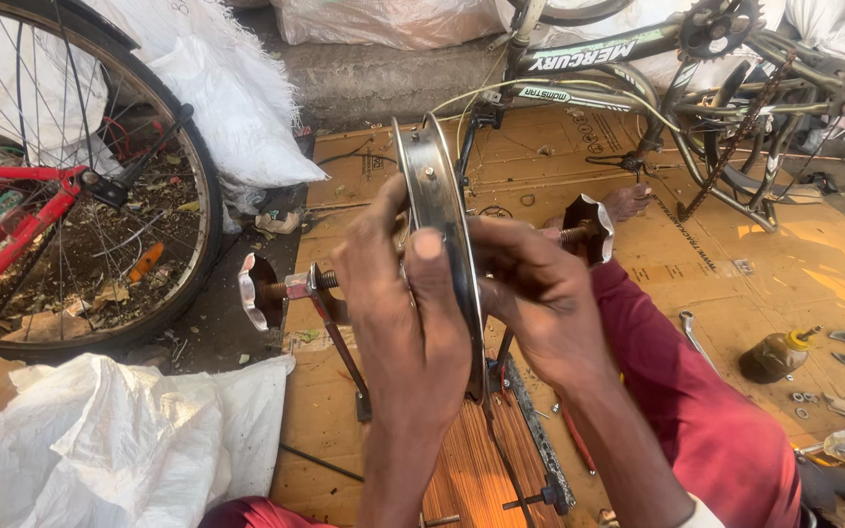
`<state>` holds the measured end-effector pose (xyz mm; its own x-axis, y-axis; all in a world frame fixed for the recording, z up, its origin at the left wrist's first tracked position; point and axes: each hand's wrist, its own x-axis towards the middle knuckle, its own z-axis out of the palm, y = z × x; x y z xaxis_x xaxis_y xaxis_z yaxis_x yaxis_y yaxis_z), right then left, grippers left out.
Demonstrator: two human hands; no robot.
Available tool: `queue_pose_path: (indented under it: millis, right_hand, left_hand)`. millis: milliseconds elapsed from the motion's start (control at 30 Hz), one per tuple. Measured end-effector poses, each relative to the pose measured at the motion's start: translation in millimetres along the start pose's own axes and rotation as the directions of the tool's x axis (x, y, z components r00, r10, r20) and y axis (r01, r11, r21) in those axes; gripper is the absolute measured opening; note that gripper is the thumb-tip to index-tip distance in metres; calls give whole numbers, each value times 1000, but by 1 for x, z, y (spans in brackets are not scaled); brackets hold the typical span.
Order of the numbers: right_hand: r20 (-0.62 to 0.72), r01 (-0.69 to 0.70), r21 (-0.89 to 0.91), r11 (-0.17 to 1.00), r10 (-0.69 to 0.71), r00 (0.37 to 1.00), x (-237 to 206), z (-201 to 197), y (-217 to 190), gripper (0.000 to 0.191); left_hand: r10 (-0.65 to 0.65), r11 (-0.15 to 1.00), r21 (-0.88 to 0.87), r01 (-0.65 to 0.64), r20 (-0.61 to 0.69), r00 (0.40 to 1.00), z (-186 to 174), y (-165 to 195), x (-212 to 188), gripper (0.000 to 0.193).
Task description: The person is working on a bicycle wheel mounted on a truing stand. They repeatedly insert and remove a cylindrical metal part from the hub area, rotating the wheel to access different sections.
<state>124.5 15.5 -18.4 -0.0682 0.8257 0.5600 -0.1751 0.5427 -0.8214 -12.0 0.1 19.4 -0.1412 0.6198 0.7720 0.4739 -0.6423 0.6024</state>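
A bare metal wheel rim [439, 210] stands mounted in a truing stand [330, 313], spokeless. Left hand [408, 303] and right hand [530, 293] clamp fingers around it; tyre fitting remains.

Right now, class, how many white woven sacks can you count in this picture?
3: one sack at bottom left, one beside the red bicycle's wheel, one at top centre. Others may be hidden.

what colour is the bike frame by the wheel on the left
Red; the frame shows clearly in the head view, crossing the spoked wheel.
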Motion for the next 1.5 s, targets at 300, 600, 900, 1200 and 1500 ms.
queue_pose_path:
  millis: [300,600,900,1200,1500]
  right_hand:
    - [-113,-232,64,971,238,965,11,21,-11,40]
    - [19,-234,16,972,233,972,18,18,-20,32]
    - [-141,36,146,989,-15,990,8,25,13,19]
    - [-26,258,-265,929,-275,961,11,15,-3,27]
    - [-73,128,55,990,-123,990,22,19,5,16]
  left_hand:
    - [-122,992,3,122,-20,992,3,3,1,38]
    - [-114,993,-24,112,-67,991,6,5,0,36]
    - [-318,904,-309,296,-20,948,8,-3,-8,38]
    - [-435,809,-442,387,-9,900,17,-14,-17,43]
    - [-321,856,-449,258,-69,945,18,-9,-12,55]
